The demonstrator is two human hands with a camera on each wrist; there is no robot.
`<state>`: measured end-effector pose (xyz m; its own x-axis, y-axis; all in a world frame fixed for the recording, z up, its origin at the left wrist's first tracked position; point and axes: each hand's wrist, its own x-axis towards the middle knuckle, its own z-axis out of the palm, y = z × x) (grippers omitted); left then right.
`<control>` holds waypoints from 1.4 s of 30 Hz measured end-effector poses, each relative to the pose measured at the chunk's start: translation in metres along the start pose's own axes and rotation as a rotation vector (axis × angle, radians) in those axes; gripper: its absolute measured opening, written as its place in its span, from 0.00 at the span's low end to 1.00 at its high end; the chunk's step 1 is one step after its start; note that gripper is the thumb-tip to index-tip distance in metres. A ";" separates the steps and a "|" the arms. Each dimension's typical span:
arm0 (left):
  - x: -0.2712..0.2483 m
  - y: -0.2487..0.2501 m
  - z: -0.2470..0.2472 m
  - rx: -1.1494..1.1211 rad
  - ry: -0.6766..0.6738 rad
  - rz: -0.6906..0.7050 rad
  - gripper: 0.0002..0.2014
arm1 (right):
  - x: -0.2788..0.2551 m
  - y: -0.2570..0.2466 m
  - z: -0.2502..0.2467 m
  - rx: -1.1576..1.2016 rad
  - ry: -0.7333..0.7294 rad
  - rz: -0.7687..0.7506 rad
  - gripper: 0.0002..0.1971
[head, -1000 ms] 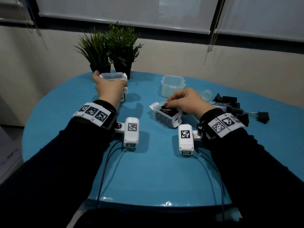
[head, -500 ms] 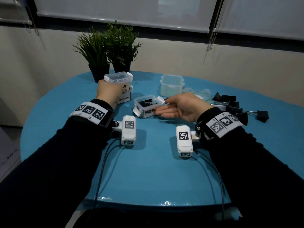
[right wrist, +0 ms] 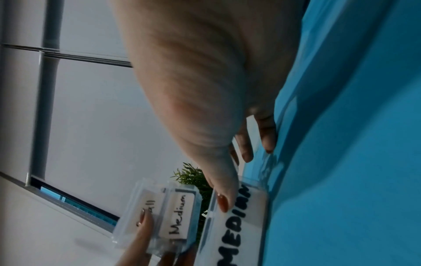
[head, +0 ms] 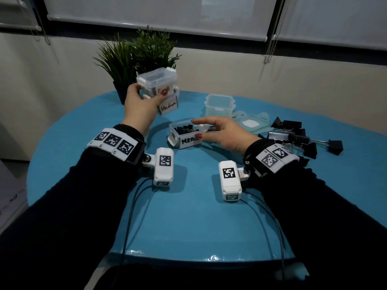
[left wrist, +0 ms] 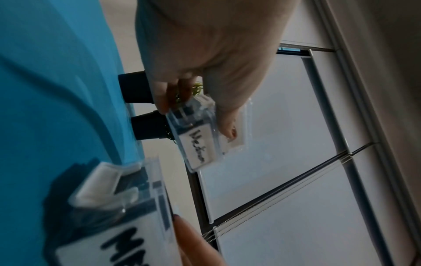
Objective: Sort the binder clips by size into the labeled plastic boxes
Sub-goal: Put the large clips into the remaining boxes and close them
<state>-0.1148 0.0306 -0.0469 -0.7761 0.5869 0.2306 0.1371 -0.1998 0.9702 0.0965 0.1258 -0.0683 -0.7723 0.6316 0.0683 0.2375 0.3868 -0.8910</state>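
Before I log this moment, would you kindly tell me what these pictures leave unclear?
- Top box's label: the left hand's thumb covers the middle letters in the head and right wrist views.
- MEDIUM box: label's end hidden by the right hand's thumb in the head view; cut off by the frame edge in the left wrist view.
- Stacked boxes' contents: too blurred to tell in every view.
- Clip pile: overlapping, uncountable.
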 end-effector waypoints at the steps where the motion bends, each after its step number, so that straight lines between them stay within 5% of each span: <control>1: -0.002 0.003 0.001 -0.015 -0.032 0.026 0.26 | 0.000 -0.001 0.000 -0.001 0.029 -0.011 0.21; 8: -0.022 0.011 0.012 -0.011 -0.410 0.019 0.27 | 0.009 0.005 -0.003 -0.016 0.174 0.018 0.27; 12: -0.028 0.010 0.014 0.061 -0.511 0.012 0.33 | 0.011 0.007 -0.004 -0.033 0.193 0.051 0.31; 23: -0.035 0.020 0.007 0.097 -0.599 -0.068 0.29 | 0.006 0.004 -0.004 -0.039 0.168 0.060 0.24; 28: -0.032 0.023 0.003 0.141 -0.595 -0.084 0.22 | 0.006 0.004 -0.006 -0.060 0.183 0.054 0.29; 42: -0.036 0.021 0.008 0.212 -0.570 -0.116 0.24 | 0.006 -0.002 -0.007 0.074 0.260 0.091 0.35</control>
<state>-0.0789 0.0109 -0.0340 -0.3505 0.9339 0.0699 0.2361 0.0159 0.9716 0.0958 0.1331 -0.0633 -0.5702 0.8164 0.0910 0.2481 0.2767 -0.9284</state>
